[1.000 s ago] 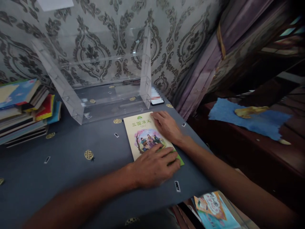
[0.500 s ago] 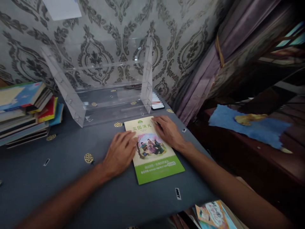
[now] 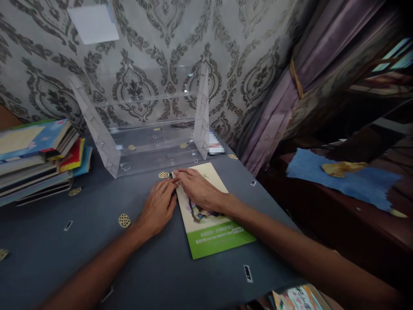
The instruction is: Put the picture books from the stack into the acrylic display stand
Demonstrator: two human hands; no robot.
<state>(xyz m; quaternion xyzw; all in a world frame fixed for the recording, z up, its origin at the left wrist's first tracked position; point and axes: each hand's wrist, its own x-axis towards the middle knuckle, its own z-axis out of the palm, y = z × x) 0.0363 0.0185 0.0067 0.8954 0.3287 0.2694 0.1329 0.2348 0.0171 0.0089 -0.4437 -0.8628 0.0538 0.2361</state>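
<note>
Book [image 3: 209, 230] closed, flat on table [image 3: 155, 271], outside rack [image 3: 202, 116]. Right hand [image 3: 201, 190] lies across it, grip extended, clasping nothing visible; left hand [image 3: 157, 209] by its left edge, grip half-curled, hold undeterminable.

A tied purple curtain [image 3: 274, 114] hangs by the patterned wall [image 3: 183, 34], left of a blue cloth [image 3: 348, 185].

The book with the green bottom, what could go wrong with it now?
The right hand lies across the book, so a push might slide it into the clear stand just beyond its top edge. With the left hand by its upper left corner too, that corner might get bent.
</note>
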